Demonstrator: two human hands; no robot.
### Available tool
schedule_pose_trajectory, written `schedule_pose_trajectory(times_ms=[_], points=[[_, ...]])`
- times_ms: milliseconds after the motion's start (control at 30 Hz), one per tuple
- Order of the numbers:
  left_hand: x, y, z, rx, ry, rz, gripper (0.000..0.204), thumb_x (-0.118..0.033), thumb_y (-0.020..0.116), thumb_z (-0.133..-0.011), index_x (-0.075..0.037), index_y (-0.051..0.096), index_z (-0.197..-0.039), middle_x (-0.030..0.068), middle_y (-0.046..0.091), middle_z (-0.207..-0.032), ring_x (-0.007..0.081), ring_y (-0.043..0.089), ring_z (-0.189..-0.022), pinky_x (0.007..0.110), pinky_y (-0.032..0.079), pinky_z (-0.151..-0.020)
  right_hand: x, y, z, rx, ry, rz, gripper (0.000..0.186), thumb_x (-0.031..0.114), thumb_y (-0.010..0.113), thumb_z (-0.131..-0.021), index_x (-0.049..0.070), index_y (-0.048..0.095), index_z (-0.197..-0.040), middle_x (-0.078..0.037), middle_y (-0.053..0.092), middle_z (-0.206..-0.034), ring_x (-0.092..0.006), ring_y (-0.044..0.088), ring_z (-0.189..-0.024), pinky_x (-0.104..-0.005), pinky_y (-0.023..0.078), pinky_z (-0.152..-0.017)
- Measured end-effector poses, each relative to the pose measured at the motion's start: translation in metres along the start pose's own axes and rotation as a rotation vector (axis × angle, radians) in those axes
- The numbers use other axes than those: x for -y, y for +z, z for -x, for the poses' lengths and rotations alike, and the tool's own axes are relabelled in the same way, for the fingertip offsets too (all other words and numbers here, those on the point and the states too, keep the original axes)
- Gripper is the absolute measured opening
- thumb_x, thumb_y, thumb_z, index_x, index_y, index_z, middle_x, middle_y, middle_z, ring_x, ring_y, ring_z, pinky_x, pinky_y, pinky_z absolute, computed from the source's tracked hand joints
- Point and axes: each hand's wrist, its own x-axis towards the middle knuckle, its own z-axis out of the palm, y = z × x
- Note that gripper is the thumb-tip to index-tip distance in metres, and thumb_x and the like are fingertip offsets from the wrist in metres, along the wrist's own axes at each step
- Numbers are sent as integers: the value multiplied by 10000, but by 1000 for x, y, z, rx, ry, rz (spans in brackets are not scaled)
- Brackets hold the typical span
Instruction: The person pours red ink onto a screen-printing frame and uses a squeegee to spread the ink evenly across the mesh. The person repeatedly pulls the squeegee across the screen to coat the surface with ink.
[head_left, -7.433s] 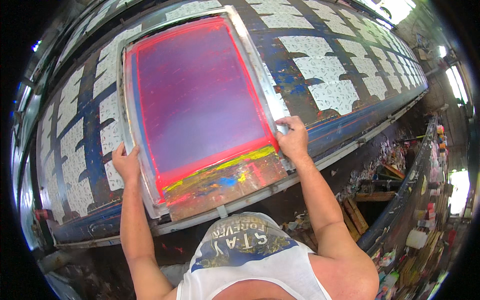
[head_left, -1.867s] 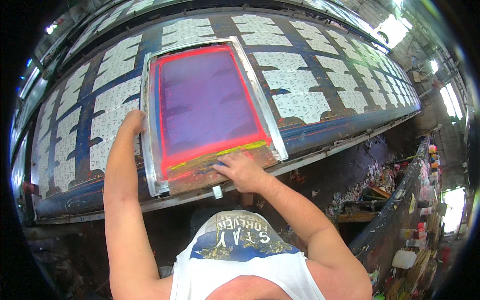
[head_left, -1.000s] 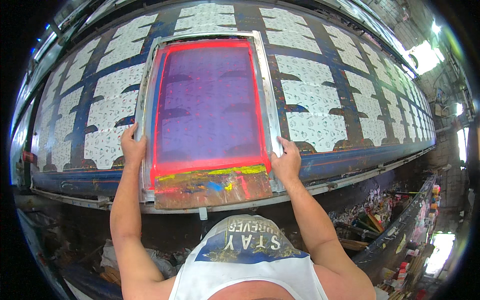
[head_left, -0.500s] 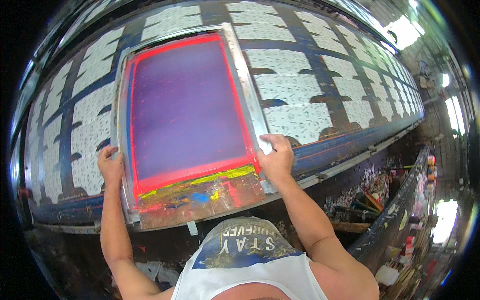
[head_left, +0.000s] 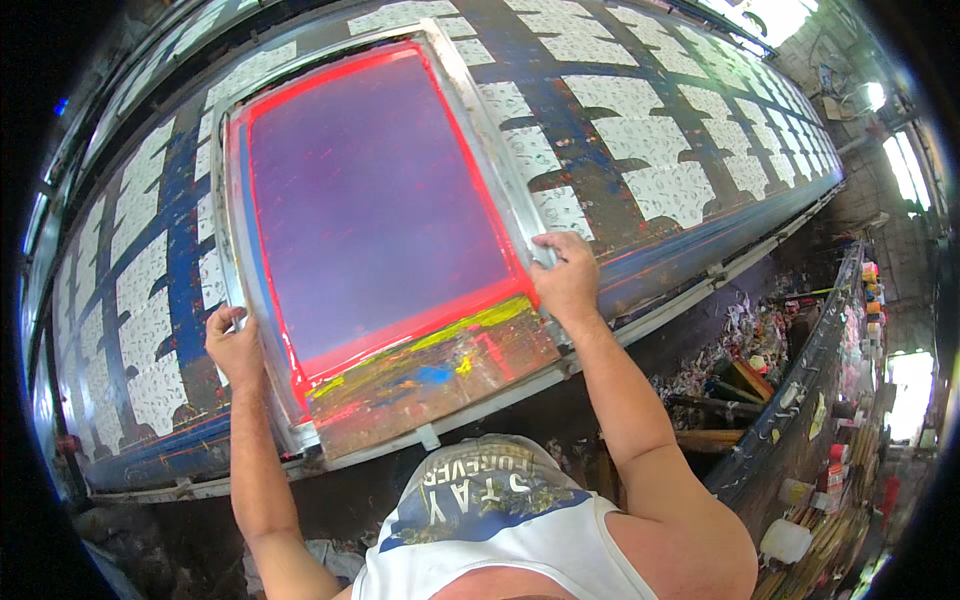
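A large screen-printing frame (head_left: 375,210) lies over the long table, its purple mesh bordered by bright red. My left hand (head_left: 233,345) grips the frame's left metal rail near its front corner, fingers curled round the edge. On the opposite rail, my right hand (head_left: 568,278) is closed in the same way, thumb on the inner side. Across the near end of the frame sits a brown board (head_left: 430,385) smeared with yellow, blue and pink ink. Whether the frame touches the table cannot be told.
Rows of white patterned cut pieces (head_left: 655,165) cover the dark, ink-stained table (head_left: 670,270), partly under the frame. A rail (head_left: 640,325) runs along its near edge. To the right stands a dark trough (head_left: 735,385) of rags and scraps, with bottles and a white jug (head_left: 786,541) beyond.
The frame has shifted sideways over the table with both hands on it, now overlapping pieces on its right. The view has also turned slightly. Both hands keep their grip.
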Motion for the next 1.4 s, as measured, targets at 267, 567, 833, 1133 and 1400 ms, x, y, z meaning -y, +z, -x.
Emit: schedule_pose_trajectory(times_ms=[267, 567, 833, 1133, 1400], points=[[-80, 105, 69, -40, -15, -88, 181, -37, 871, -775, -81, 777, -923, 152, 757, -1227, 236, 724, -1129, 313, 553, -776, -124, -52, -28, -39, 9, -30, 318, 19, 811, -749, 107, 806, -1055, -121, 782, -1145, -358, 738, -1130, -457, 591, -1010], [-121, 147, 95, -15, -42, -71, 155, 4, 839, -789, -63, 750, -896, 179, 733, -1282, 255, 707, -1161, 330, 572, -797, -182, -81, -47, 10, 3, -87, 338, -4, 816, -770, 90, 792, -1094, -122, 774, -1166, -352, 740, -1135, -443, 596, -965], [-133, 163, 102, -28, -17, -65, 145, -1, 833, -782, -59, 731, -866, 168, 733, -1216, 275, 713, -1137, 345, 577, -799, -198, -88, -54, 25, 8, -148, 336, -17, 829, -775, 74, 792, -1096, -124, 772, -1164, -346, 740, -1144, -435, 607, -945], [-140, 175, 108, -11, 75, -133, 142, -11, 819, -780, -50, 710, -863, 162, 742, -1148, 291, 711, -1087, 367, 549, -810, -207, -96, -58, 52, -22, -74, 342, 4, 847, -795, 67, 785, -1125, -137, 768, -1230, -365, 731, -1163, -459, 588, -980], [-135, 181, 109, 48, -41, -193, 190, -36, 822, -790, -62, 773, -971, 115, 711, -1045, 279, 670, -958, 396, 541, -848, -150, -127, -23, 257, -458, 264, 490, 128, 842, -882, 118, 766, -1366, -179, 683, -1508, -399, 641, -1380, -534, 525, -1138]])
